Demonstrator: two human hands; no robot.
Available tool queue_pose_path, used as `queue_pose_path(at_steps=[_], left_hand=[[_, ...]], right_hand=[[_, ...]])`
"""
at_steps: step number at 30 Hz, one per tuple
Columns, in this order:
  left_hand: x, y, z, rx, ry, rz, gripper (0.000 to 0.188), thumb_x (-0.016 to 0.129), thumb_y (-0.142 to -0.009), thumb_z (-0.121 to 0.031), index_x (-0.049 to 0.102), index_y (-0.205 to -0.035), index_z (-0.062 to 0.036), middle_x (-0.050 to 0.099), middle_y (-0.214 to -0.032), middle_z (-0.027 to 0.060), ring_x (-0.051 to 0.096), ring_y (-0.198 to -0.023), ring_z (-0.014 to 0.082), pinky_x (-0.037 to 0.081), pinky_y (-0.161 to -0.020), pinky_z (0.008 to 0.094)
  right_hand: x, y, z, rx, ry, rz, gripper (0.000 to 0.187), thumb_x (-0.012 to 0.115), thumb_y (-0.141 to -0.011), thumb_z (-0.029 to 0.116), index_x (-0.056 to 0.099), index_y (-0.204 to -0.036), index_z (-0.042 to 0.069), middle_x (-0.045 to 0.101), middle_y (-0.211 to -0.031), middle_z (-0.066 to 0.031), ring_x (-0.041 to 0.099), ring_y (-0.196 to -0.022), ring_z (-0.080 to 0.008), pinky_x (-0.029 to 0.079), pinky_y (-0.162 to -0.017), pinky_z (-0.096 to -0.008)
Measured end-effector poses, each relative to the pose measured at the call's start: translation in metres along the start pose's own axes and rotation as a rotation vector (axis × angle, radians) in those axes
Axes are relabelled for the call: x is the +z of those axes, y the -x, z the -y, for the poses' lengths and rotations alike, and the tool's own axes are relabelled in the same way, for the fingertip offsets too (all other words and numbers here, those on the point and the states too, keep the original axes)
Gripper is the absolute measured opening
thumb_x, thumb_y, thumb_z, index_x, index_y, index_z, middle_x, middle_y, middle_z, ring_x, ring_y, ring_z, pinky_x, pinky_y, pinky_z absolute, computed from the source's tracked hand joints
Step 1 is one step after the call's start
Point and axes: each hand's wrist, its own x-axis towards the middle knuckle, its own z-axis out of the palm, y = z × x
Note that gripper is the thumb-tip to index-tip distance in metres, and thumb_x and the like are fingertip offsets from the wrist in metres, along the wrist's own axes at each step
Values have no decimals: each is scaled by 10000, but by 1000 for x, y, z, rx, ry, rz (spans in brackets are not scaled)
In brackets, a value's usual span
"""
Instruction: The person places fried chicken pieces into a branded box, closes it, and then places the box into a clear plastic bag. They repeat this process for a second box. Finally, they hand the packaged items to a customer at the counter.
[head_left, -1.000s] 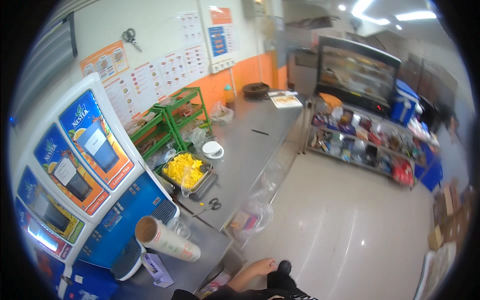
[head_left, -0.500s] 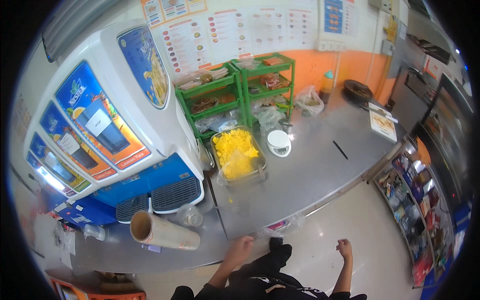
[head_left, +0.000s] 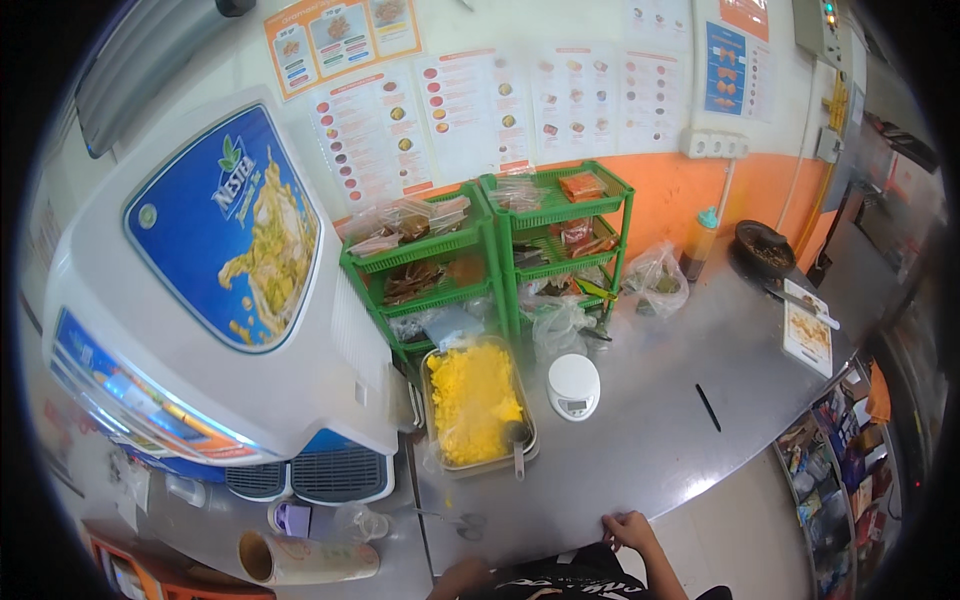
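Observation:
My right hand [head_left: 626, 530] is at the front edge of the steel counter [head_left: 600, 480], its fingers curled in, with nothing visible in them. At the lower edge, my left hand [head_left: 462, 577] is low and blurred; its fingers cannot be made out. The scissors [head_left: 468, 524] lie nearest to it on the counter. Farther back stands a metal tray [head_left: 533, 455] heaped with crumbly yellow food [head_left: 470, 400], a spoon [head_left: 518, 458] resting at its right side. Just right of the tray is a white kitchen scale [head_left: 574, 386] with a bare top.
A drinks dispenser [head_left: 200, 300] fills the left side. Before it lie a large roll [head_left: 310, 560] and a clear plastic cup [head_left: 362, 524]. Green racks [head_left: 490, 260] hold packets at the wall. Rightward are a black pen [head_left: 708, 408], a sauce bottle [head_left: 698, 250], a stone mortar [head_left: 764, 250] and a cutting board [head_left: 806, 345].
The view has shifted nearer to the counter and the wall. My right hand has come from above the floor to the counter's edge; my left hand has dropped to the lower rim.

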Motion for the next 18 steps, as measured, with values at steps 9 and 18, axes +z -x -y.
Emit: queue_pose_path(at_steps=[9, 18], left_hand=[[-14, -18, -11, -185, 102, 87, 303, 611, -873, -301, 640, -929, -5, 674, -866, 151, 636, -759, 271, 488, -683, 393], [-29, -27, -28, -244, 127, 80, 295, 613, -872, -290, 616, -960, -8, 666, -884, 152, 636, -776, 277, 493, -690, 393]], right_hand=[[-20, -14, -4, 86, -98, 324, 570, 498, -927, 513, 740, -722, 39, 594, -483, -56, 577, -430, -126, 470, -458, -264], [-26, -34, -8, 115, -23, 350, 530, 555, -880, 485, 730, -797, -8, 658, -640, -114, 631, -583, -208, 506, -612, -337]])
